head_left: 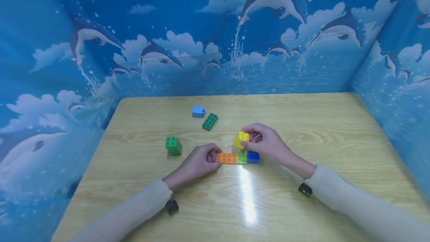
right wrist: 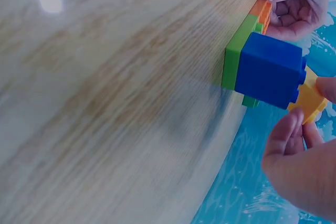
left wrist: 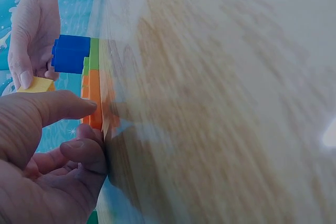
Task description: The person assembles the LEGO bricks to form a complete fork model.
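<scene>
1. We have the right grip pinching the yellow brick, held off the surface.
2. Our left grip pinches the orange brick at its end toward the left edge.
3. Next in that row come the light green brick and, toward the right edge, the dark blue brick, which stands taller.
4. The row's long axis runs nearly parallel to the far edge. The yellow brick hangs just on the row's far-edge side, near the dark blue brick, so our right grip is the nearer one to that end.
5. Toward the left edge, we see a green block well apart.
</scene>
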### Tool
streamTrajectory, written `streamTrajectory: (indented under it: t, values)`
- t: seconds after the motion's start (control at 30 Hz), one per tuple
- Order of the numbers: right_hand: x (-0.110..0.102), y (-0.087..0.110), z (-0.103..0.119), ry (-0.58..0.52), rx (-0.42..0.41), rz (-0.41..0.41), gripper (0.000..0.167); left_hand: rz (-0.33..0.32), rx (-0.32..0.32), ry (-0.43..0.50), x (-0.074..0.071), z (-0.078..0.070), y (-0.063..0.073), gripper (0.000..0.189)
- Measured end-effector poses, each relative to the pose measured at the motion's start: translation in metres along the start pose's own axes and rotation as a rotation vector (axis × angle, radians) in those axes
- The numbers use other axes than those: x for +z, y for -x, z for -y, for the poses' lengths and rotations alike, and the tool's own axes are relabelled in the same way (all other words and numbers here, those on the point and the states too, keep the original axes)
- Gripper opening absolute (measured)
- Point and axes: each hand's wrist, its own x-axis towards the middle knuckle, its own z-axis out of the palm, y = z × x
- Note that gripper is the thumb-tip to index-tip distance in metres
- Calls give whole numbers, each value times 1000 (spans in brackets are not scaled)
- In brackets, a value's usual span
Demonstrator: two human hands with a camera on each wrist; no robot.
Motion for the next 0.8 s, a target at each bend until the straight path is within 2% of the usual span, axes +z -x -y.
streamTrajectory:
  t: [0.37, 0.8]
  values:
    - [10, 9, 4, 147, -36, 36, 40, -7, -4, 5, -1, 0, -1, 40]
    - [16, 14, 2, 233, -48, 62, 42, -13, 16, 3, -1, 0, -1, 39]
